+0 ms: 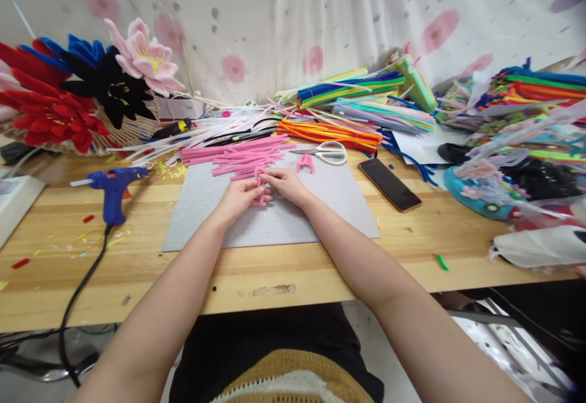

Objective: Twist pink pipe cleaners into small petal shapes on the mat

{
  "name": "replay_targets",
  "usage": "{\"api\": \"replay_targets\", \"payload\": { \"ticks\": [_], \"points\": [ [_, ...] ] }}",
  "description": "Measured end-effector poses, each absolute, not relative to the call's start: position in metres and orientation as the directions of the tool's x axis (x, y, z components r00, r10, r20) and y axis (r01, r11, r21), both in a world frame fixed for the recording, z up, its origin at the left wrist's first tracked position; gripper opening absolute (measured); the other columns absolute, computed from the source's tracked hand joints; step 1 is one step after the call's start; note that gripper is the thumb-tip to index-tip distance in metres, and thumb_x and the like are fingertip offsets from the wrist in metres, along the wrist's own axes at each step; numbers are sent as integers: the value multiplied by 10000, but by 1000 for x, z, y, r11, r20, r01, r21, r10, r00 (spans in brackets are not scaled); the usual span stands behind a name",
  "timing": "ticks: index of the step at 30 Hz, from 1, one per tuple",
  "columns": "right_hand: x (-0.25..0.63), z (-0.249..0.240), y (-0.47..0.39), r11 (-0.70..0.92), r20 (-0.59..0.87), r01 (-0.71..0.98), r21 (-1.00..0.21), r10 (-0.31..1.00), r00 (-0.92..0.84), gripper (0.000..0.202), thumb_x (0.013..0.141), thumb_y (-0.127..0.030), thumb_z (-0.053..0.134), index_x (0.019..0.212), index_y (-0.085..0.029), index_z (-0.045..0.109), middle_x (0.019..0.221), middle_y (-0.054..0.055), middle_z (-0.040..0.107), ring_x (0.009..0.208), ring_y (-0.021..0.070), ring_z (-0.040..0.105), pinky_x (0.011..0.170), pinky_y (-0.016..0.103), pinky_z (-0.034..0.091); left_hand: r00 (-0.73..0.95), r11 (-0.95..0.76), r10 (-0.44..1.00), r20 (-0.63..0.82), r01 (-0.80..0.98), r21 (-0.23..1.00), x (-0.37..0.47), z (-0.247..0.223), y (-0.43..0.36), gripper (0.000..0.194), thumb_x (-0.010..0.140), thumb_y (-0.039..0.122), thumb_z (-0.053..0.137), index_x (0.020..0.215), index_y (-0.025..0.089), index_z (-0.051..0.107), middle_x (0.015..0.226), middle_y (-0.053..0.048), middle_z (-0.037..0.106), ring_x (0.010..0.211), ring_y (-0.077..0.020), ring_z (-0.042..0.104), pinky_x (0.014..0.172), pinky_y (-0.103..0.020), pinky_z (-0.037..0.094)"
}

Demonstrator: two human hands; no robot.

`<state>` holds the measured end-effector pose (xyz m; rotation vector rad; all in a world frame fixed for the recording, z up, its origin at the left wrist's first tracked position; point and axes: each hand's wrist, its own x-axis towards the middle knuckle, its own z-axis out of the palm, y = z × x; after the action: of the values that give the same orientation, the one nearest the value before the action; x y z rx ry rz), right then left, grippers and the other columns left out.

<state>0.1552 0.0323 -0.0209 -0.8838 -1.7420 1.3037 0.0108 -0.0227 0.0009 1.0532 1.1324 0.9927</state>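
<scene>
Both hands meet over the grey cutting mat (192, 220), fingers closed on one bent pink pipe cleaner (259, 173) whose loop sticks up between them. My left hand (241, 198) pinches it from the left, low down. From the right, my right hand (286, 185) grips it near the top, its fingertips partly hiding it. Just behind the hands lies a pile of straight pink pipe cleaners (247, 154). A small folded pink pipe-cleaner piece (305, 162) rests on the mat to the right, beside white-handled scissors (333, 153).
A blue glue gun (114, 192) stands on the left, its cord running off the table edge. A phone (389, 184) lies right of the mat. Bundles of coloured pipe cleaners (329, 134) line the back. Pipe-cleaner flowers (119, 88) fill the back left; plastic bags (540, 177) crowd the right.
</scene>
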Motion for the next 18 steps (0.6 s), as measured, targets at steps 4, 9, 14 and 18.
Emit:
{"api": "replay_targets", "payload": {
  "ticks": [4, 9, 14, 18],
  "points": [
    [155, -18, 30, 226, 174, 73, -971, 887, -428, 340, 727, -483, 589, 657, -151, 619, 659, -1, 556, 658, 108, 469, 629, 236, 372, 146, 254, 959, -243, -60, 965, 12, 0, -23, 257, 634, 278, 760, 820, 114, 690, 778, -77, 699, 695, -170, 677, 617, -292, 548],
    [156, -14, 27, 179, 142, 45, -983, 890, -432, 319, 742, -462, 582, 721, -148, 635, 626, -13, 529, 608, 93, 449, 573, 222, 358, 154, 263, 955, -254, -40, 964, 13, 1, -23, 273, 617, 317, 769, 790, 120, 691, 752, -69, 701, 675, -156, 669, 604, -270, 540],
    [155, -14, 27, 208, 127, 102, -973, 846, -517, 305, 766, -440, 572, 710, -150, 650, 620, -11, 549, 596, 99, 456, 555, 226, 367, 113, 236, 966, -231, -32, 971, 15, -1, -23, 307, 609, 384, 765, 728, 117, 672, 671, -59, 684, 604, -141, 645, 609, -287, 540],
    [156, -11, 27, 260, 166, 101, -960, 823, -543, 295, 765, -431, 585, 695, -153, 655, 655, -2, 581, 663, 112, 479, 613, 237, 387, 81, 234, 970, -231, -38, 971, 16, -1, -23, 328, 588, 392, 775, 740, 120, 672, 676, -61, 688, 606, -149, 648, 615, -303, 542]
  ]
}}
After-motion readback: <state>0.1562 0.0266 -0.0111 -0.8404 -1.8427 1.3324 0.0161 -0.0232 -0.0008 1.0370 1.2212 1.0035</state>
